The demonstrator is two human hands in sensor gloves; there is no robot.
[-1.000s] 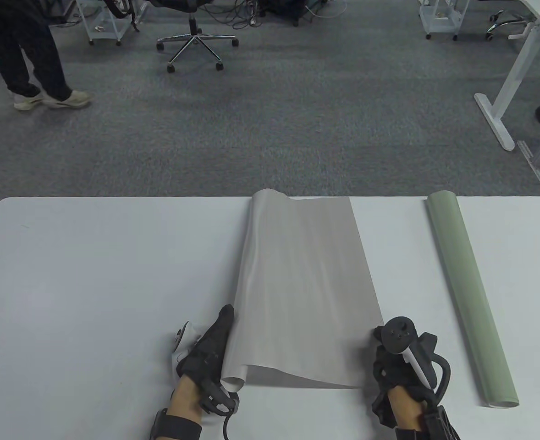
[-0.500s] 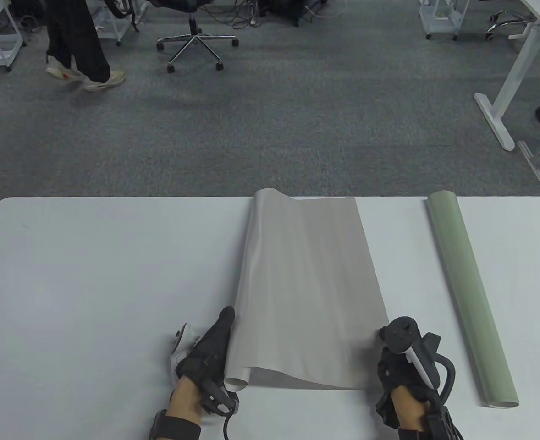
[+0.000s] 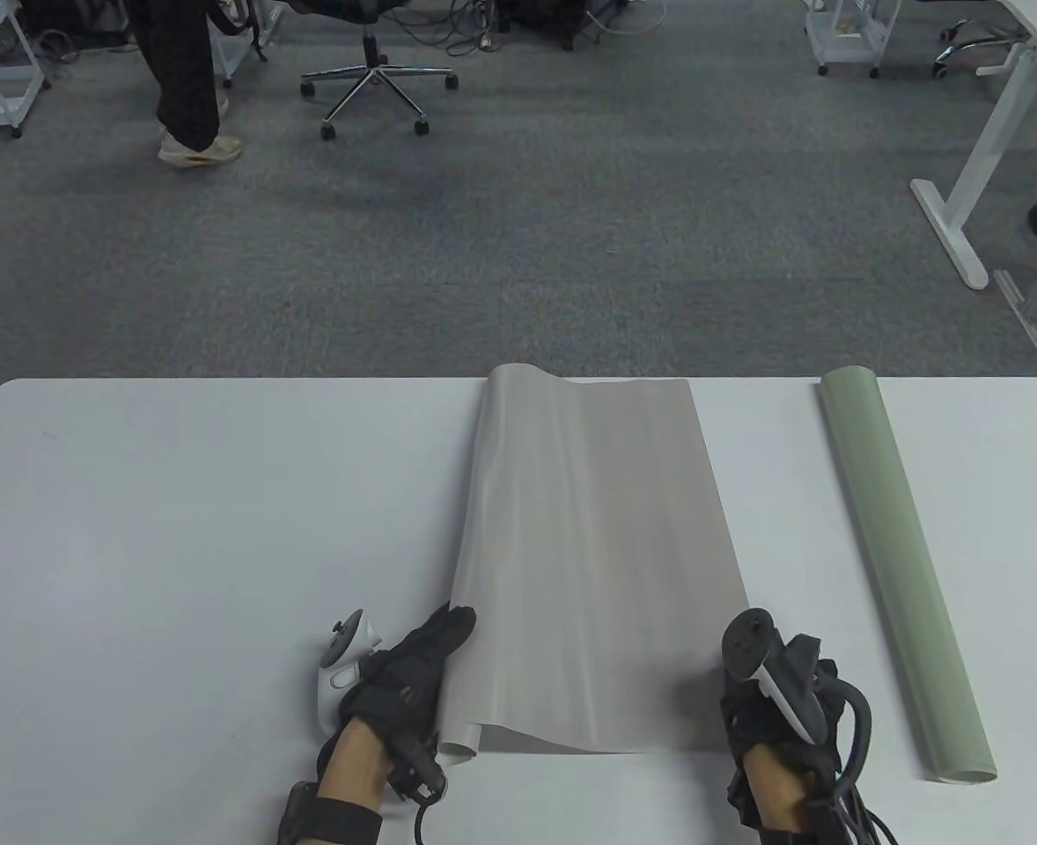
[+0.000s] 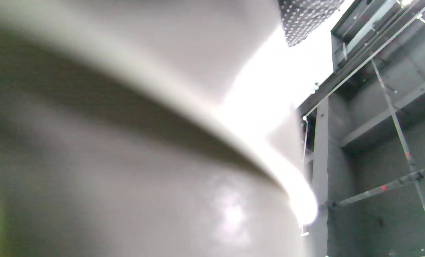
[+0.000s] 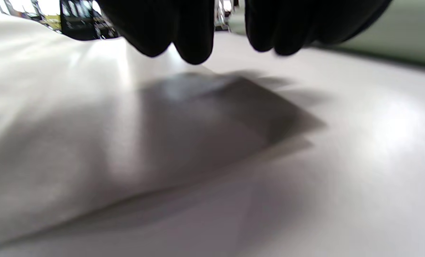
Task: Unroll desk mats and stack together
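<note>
A grey desk mat (image 3: 589, 563) lies half unrolled at the middle of the white desk (image 3: 175, 546), reaching its far edge. The left hand (image 3: 408, 682) rests with straight fingers on the mat's curled left side. The right hand (image 3: 765, 695) is at the near right corner; its grasp cannot be told. A rolled green mat (image 3: 901, 572) lies toward the desk's right edge.
</note>
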